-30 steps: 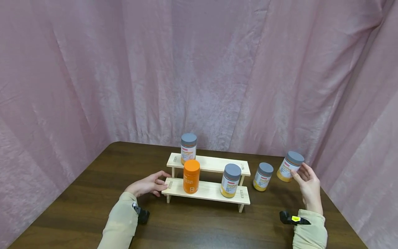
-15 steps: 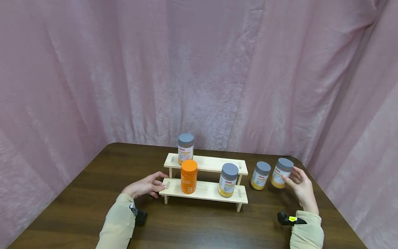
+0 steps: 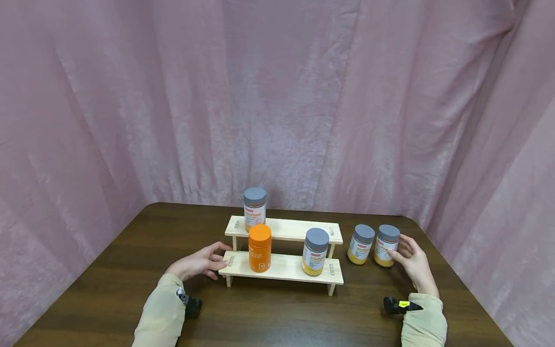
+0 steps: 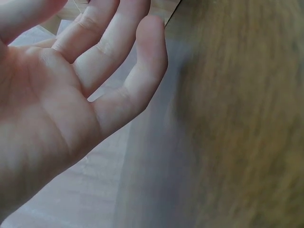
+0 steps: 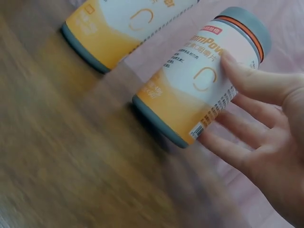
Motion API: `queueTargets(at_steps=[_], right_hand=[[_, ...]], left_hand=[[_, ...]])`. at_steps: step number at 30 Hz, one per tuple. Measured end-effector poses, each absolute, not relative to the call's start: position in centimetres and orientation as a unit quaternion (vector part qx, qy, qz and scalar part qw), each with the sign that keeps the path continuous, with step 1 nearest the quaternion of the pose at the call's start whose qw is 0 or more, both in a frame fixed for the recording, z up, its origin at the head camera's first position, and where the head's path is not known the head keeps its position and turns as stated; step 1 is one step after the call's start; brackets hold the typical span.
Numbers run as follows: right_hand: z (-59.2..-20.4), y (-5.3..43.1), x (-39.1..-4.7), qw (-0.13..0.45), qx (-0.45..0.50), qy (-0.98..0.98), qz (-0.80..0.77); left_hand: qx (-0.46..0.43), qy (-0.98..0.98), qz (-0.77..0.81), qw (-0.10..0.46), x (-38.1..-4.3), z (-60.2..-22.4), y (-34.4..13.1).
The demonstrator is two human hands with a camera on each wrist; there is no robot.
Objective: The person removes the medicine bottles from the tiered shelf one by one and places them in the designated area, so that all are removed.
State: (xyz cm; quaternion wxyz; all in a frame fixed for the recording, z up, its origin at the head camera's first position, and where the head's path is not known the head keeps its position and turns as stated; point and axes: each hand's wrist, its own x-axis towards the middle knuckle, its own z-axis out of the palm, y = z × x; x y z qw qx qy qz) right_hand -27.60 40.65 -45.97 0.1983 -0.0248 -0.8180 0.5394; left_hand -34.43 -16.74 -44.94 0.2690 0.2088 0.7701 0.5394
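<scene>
My right hand [image 3: 415,264] holds a grey-lidded supplement bottle [image 3: 386,246] with a white and yellow label, thumb on its near side and fingers around the right. It is nearly upright, just right of a matching bottle [image 3: 361,245] on the table. The right wrist view shows both bottles; a dark shadow lies under the held bottle [image 5: 197,78]. At the left end of the two-tier wooden shelf [image 3: 282,267], my left hand [image 3: 197,262] grips the lower tier's edge. Its fingertips are partly cut off in the left wrist view.
An orange bottle [image 3: 260,250] and a grey-lidded bottle [image 3: 315,253] stand on the lower tier. Another grey-lidded bottle [image 3: 255,209] stands on the upper tier at left. A pink curtain [image 3: 277,106] hangs behind the dark wooden table [image 3: 277,318].
My right hand has lowered the held bottle and moved it left, from tilted to nearly upright, close to the matching bottle. The left hand stays at the shelf. The head view has shifted slightly.
</scene>
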Motion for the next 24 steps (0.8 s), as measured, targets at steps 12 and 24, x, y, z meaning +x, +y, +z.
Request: queueTargets(at_steps=[12,24], right_hand=[[-45.9,39.0,-28.3,0.134,-0.088,-0.855,0.492],[-46.2,38.7,-28.4,0.150,-0.116,-0.860,0.475]], left_hand=[[0.220,0.767,0.541,0.265,-34.0,-44.5,-16.9],[0.219,0.774,0.531,0.265,-34.3,-44.7,-16.5]])
